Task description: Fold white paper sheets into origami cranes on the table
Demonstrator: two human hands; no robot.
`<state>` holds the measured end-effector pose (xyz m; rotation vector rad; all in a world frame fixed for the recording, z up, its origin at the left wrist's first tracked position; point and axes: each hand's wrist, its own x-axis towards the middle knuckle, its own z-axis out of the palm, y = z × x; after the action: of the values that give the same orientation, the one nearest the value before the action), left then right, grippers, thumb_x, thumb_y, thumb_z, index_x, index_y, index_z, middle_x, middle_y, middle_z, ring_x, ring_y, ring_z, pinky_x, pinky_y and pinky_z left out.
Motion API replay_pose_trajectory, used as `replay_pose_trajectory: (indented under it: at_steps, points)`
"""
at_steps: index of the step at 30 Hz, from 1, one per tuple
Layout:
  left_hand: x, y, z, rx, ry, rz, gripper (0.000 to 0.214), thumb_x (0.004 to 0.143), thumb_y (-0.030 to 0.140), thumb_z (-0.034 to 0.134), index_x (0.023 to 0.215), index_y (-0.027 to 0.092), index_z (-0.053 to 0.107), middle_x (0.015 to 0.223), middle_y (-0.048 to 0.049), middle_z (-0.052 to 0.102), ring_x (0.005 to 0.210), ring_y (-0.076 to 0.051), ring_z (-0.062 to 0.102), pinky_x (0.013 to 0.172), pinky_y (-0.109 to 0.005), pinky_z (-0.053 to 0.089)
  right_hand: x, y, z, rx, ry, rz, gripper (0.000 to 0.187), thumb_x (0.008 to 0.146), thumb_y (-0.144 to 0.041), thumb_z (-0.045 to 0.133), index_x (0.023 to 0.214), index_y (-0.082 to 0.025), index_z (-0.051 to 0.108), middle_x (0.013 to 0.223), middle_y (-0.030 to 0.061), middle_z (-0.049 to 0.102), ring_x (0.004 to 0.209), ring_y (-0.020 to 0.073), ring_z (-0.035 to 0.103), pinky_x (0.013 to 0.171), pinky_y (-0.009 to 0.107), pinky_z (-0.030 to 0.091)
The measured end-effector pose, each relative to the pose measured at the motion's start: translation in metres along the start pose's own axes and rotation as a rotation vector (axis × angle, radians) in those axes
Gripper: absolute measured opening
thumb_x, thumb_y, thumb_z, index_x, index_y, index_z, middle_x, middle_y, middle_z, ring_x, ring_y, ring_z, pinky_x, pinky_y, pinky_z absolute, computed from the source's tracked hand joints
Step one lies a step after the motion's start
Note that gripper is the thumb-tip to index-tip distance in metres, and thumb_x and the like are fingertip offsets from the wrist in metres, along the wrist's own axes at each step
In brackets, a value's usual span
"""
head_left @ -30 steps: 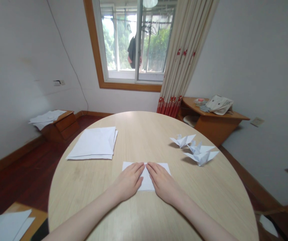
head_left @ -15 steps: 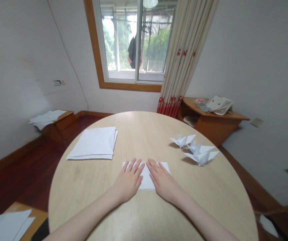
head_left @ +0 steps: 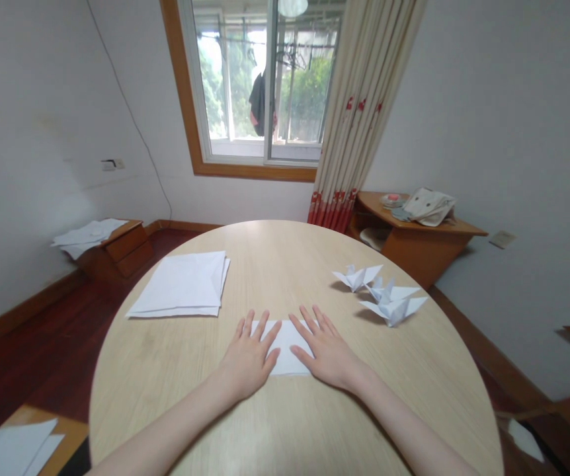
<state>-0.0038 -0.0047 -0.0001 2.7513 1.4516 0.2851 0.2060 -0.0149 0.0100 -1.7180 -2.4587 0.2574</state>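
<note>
A white sheet of paper (head_left: 287, 350), seemingly folded to a rectangle, lies flat on the round wooden table (head_left: 285, 423) in front of me. My left hand (head_left: 251, 354) rests flat over its left part with the fingers spread. Over the right part lies my right hand (head_left: 327, 347), its fingers stretched out and apart. Both hands hide the side edges of the sheet; its middle shows between the two thumbs. Neither hand grips anything.
A stack of white paper (head_left: 178, 284) lies at the table's left. Several folded paper cranes (head_left: 391, 307) stand at the right. Behind the table are a corner cabinet (head_left: 414, 241) with a bag (head_left: 428, 206), a curtain (head_left: 359, 112) and a small drawer unit (head_left: 126, 248).
My hands have slid apart, the right one outward to the right, and the fingers are more spread. More of the sheet's middle shows. The whole view has shifted slightly.
</note>
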Motion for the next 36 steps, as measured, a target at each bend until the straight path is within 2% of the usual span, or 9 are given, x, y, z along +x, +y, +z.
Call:
replay_pose_trajectory:
  at_steps: [4,7,13,18,24,31,36]
  points:
    - [-0.001,-0.002,0.000,-0.008,-0.015,-0.019,0.051,0.096,0.044,0.040,0.144,0.028,0.034,0.152,-0.0137,0.028,0.138,-0.041,0.020,0.107,-0.058,0.028,0.000,0.001,-0.003,-0.007,-0.012,0.001,0.065,0.093,-0.058,0.034,0.148,-0.023,0.026,0.155,0.0106,0.016,0.142,0.0331,0.004,0.114,0.054,0.017]
    - [-0.001,-0.006,-0.001,-0.037,-0.025,0.000,0.052,0.096,0.046,0.037,0.144,0.025,0.035,0.152,-0.0152,0.025,0.140,-0.037,0.018,0.109,-0.056,0.028,0.000,0.004,-0.001,-0.012,0.000,-0.020,0.067,0.093,-0.060,0.032,0.147,-0.021,0.028,0.155,0.0116,0.017,0.143,0.0299,0.007,0.115,0.052,0.016]
    - [0.001,-0.020,-0.013,-0.137,-0.140,0.139,0.062,0.096,0.055,0.030,0.146,0.017,0.029,0.153,-0.0156,0.017,0.142,-0.028,0.013,0.114,-0.050,0.019,0.001,0.009,0.002,-0.025,0.012,-0.071,0.068,0.094,-0.060,0.028,0.148,-0.019,0.027,0.155,0.0104,0.015,0.143,0.0268,0.007,0.116,0.050,0.014]
    - [0.004,-0.023,-0.024,-0.227,-0.205,0.257,0.083,0.086,0.062,0.047,0.147,0.012,0.022,0.153,-0.0164,0.020,0.142,-0.026,0.017,0.116,-0.048,0.015,0.001,0.009,0.002,-0.016,0.019,-0.090,0.067,0.094,-0.060,0.029,0.148,-0.019,0.027,0.155,0.0097,0.018,0.143,0.0258,0.009,0.116,0.050,0.014]
    - [0.004,-0.022,-0.029,-0.271,-0.182,0.267,0.093,0.076,0.058,0.063,0.147,0.014,0.023,0.151,-0.0162,0.027,0.140,-0.028,0.026,0.115,-0.047,0.020,-0.003,0.007,-0.010,0.028,0.002,-0.179,0.068,0.093,-0.057,0.036,0.148,-0.020,0.024,0.154,0.0095,0.022,0.143,0.0255,0.013,0.116,0.052,0.010]
    - [0.000,-0.022,-0.032,-0.287,-0.101,0.243,0.080,0.078,0.048,0.064,0.144,0.015,0.034,0.146,-0.0138,0.039,0.136,-0.026,0.036,0.112,-0.043,0.029,-0.009,0.004,-0.023,0.135,-0.104,-0.165,0.100,0.072,-0.068,0.062,0.148,-0.019,0.021,0.154,0.0121,0.020,0.143,0.0291,0.011,0.116,0.050,0.012]
    - [0.000,-0.021,-0.034,-0.300,-0.071,0.241,0.073,0.078,0.044,0.065,0.141,0.016,0.040,0.142,-0.0124,0.045,0.133,-0.027,0.040,0.110,-0.044,0.033,-0.010,0.005,-0.022,0.154,-0.116,-0.162,0.102,0.069,-0.066,0.066,0.148,-0.019,0.022,0.153,0.0124,0.021,0.142,0.0297,0.013,0.116,0.049,0.014]
